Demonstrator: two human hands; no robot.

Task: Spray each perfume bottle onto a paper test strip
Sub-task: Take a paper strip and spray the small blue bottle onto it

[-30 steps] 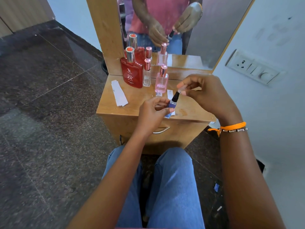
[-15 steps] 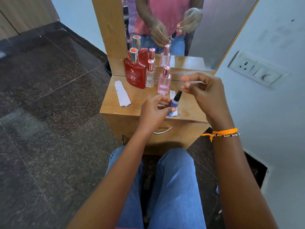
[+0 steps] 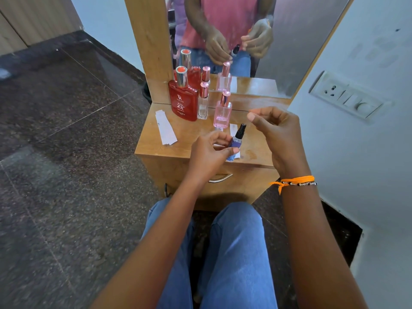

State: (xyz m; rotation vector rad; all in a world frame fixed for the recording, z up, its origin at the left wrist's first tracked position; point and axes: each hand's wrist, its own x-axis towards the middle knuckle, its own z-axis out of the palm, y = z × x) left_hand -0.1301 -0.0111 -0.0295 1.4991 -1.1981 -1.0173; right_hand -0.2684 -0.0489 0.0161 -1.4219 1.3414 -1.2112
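Observation:
My left hand (image 3: 207, 152) grips a small blue spray bottle (image 3: 235, 142) with a bare black nozzle, tilted over the front of the wooden dresser top (image 3: 256, 150). To the right and slightly higher, my right hand (image 3: 278, 134) has its fingers curled and thumb and forefinger pinched together; the bottle's clear cap is hidden inside them. A white paper strip (image 3: 233, 128) lies just behind the blue bottle. A red bottle (image 3: 183, 103), a slim clear bottle (image 3: 203, 105) and a pink bottle (image 3: 222, 113) stand capped at the back.
A stack of white paper strips (image 3: 166, 129) lies at the left of the dresser top. A mirror (image 3: 289, 52) rises behind the bottles. A wall socket (image 3: 347, 97) is on the right wall. A drawer handle (image 3: 219, 178) sits below the top, my knees under it.
My right hand pulled the clear cap off the blue bottle's nozzle and drew away up and to the right. My left hand kept the bottle in place.

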